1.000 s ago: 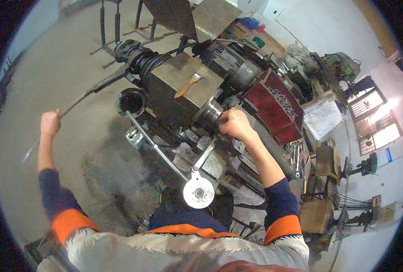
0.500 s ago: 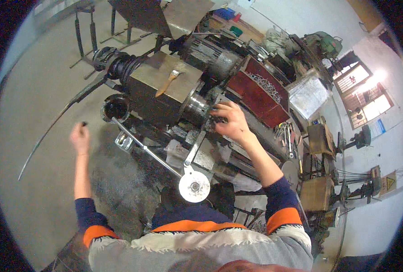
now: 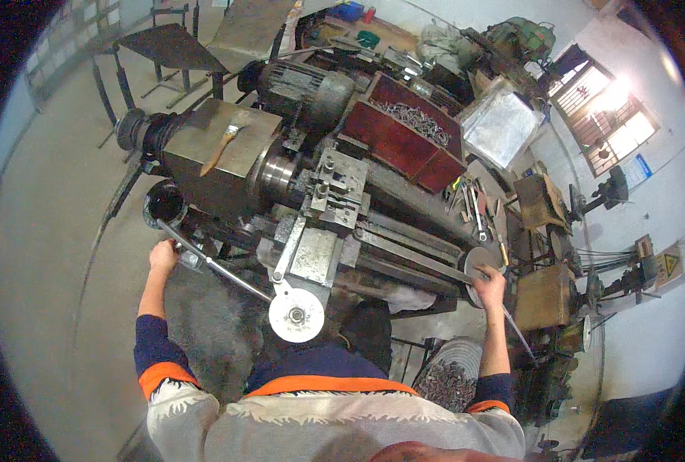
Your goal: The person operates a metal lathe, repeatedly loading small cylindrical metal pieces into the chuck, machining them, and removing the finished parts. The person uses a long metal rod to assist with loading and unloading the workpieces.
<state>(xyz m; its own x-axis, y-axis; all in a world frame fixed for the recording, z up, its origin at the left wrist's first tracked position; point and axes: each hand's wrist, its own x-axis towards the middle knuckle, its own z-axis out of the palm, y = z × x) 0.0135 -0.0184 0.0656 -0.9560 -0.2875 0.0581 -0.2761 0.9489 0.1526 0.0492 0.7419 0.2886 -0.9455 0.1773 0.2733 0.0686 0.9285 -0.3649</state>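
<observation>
A lathe-like machine lies across the middle, with a shiny cylindrical chuck [image 3: 278,175] and a block-shaped tool post [image 3: 339,189]. My left hand [image 3: 163,256] is closed beside a small metal box [image 3: 192,259], below the dark round opening [image 3: 165,203]; what its fingers hold is hidden. Far to the right, my right hand [image 3: 490,286] curls its fingers at the edge of a grey round disc [image 3: 478,263]; its grip is too small to make out. A thin rod [image 3: 521,336] slants down beyond that hand. Between my arms sits a white handwheel [image 3: 296,315] with a long bar [image 3: 215,267] nearby.
A wooden-handled brush [image 3: 219,150] lies on the metal headstock cover. Behind the machine stand a motor [image 3: 305,96] and a red box [image 3: 404,142] of small metal parts. Wrenches [image 3: 479,212] lie right of it. A bucket of metal pieces [image 3: 449,377] stands near my right arm.
My right hand has moved from beside the chuck to the grey disc at the right. My left hand has shifted right and down, closer to the small metal box. The whole view has shifted.
</observation>
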